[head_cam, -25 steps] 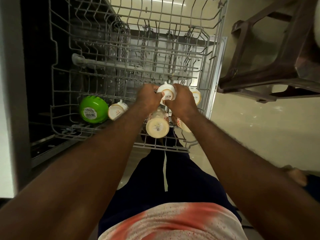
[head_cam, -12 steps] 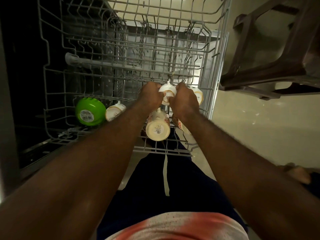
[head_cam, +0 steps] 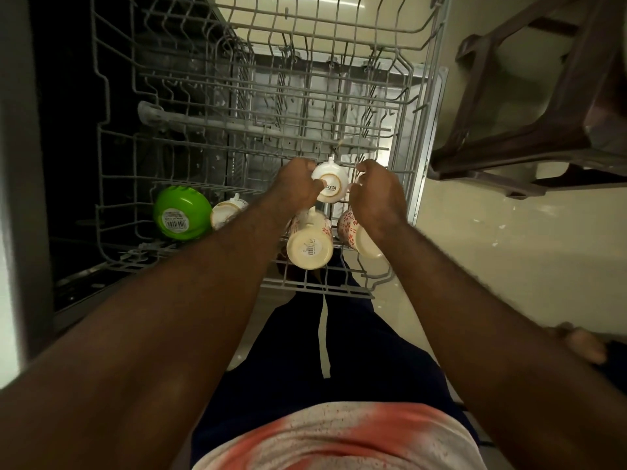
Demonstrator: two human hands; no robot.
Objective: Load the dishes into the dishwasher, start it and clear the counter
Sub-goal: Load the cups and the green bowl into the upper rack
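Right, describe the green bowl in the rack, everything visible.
The green bowl is glossy and plastic-looking, round, tipped over so its base faces the camera. A white barcode sticker sits on that base. It rests in the wire rack near its front left corner, close beside a cream cup; contact between them is unclear.

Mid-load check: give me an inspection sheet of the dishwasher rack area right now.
Surface: wire rack, pulled out.
Job's things: green bowl upside down; small cup beside it; white cup; barcoded patterned mug and second patterned mug, bases towards the camera.
Clutter: nothing seen.
Grippers: left hand grips white cup; right hand curled beside it, hold unclear.
Cables: nothing seen.
Surroundings: brown chair, pale floor.
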